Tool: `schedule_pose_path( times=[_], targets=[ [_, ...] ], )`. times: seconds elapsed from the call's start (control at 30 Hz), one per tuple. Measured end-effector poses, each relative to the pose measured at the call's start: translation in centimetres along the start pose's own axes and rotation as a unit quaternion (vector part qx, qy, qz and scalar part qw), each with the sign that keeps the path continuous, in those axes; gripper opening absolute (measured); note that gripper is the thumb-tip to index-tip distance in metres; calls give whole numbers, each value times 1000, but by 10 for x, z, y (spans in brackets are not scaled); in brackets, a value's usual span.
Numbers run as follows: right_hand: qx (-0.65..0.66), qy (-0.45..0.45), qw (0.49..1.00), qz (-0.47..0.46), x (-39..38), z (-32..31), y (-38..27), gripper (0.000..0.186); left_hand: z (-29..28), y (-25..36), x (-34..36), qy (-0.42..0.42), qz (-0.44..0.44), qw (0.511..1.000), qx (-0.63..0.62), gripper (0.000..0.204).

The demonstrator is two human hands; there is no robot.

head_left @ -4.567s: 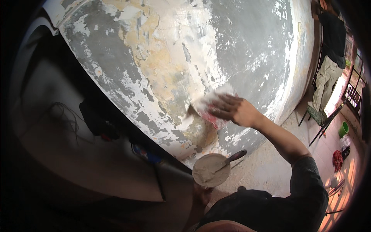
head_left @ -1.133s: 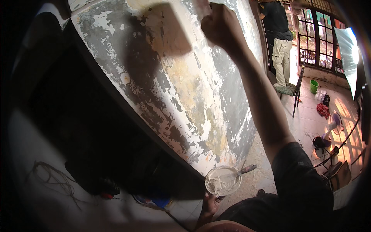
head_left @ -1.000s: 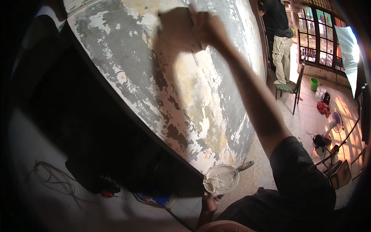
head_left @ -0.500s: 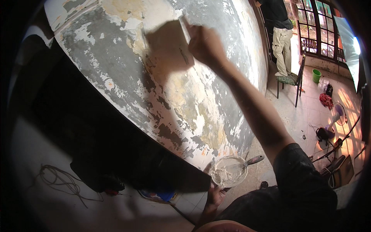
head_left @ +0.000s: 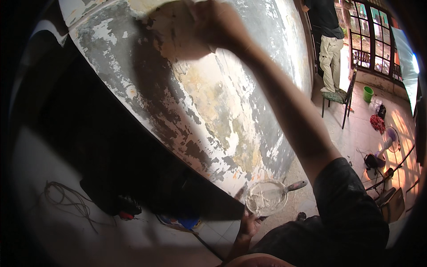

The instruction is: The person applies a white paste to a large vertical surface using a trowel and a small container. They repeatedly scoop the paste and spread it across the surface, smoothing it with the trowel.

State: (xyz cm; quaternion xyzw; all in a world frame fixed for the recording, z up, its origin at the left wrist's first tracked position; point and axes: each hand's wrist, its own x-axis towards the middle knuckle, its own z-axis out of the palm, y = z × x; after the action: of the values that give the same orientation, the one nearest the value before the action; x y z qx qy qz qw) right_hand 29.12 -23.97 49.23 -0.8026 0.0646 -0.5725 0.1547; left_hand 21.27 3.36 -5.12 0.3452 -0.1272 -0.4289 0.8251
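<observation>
My right hand [head_left: 218, 24] is raised to the upper part of a patchy grey and white wall [head_left: 249, 89], fingers closed. It grips a flat scraper [head_left: 190, 8], seen almost edge-on and blurred against the surface. Low in front of me, my left hand [head_left: 250, 226] supports a round bowl [head_left: 284, 207] from beneath, its fingers partly hidden. Pale, thick putty [head_left: 262, 200] coats the bowl's inside. A putty knife [head_left: 297, 185] lies across the bowl, its dark handle sticking out past the right rim.
At the far right a person [head_left: 330, 53] stands on a chair [head_left: 334, 96]. Beyond are a green bucket [head_left: 368, 94], a red cloth [head_left: 377, 123] and a fan [head_left: 390, 139] on the floor. A dark panel [head_left: 111, 147] runs along the wall's left edge; a coiled cable [head_left: 66, 200] lies lower left.
My right hand has moved up and to the left along the wall with the scraper. My left hand still holds the bowl in about the same place.
</observation>
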Motion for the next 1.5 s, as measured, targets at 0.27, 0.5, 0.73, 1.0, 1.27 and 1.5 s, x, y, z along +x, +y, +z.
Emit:
schedule_pose_path(
  times=[0.27, 0.5, 0.73, 1.0, 1.27, 1.5],
  targets=[
    [242, 121, 957, -103, -68, 4, -23, 22, -2, 9, -2, 5, 5, 1000, -19, 75],
    [54, 74, 992, -89, -46, 35, -9, 17, -8, 3, 7, -22, -11, 999, -31, 74],
    [263, -76, 962, -12, -122, -29, -28, 23, -7, 2, 1, 5, 19, 1000, -6, 77],
    [45, -61, 989, 124, -91, 35, 70, 21, 0, -3, -6, 68, 30, 997, -32, 74],
    [270, -95, 955, -76, -177, 10, -46, 35, -11, -9, 8, 9, 25, 998, -59, 72],
    [39, 194, 980, 18, -65, 18, 93, 16, 8, -20, 25, 6, 31, 997, -67, 74]
  ],
)
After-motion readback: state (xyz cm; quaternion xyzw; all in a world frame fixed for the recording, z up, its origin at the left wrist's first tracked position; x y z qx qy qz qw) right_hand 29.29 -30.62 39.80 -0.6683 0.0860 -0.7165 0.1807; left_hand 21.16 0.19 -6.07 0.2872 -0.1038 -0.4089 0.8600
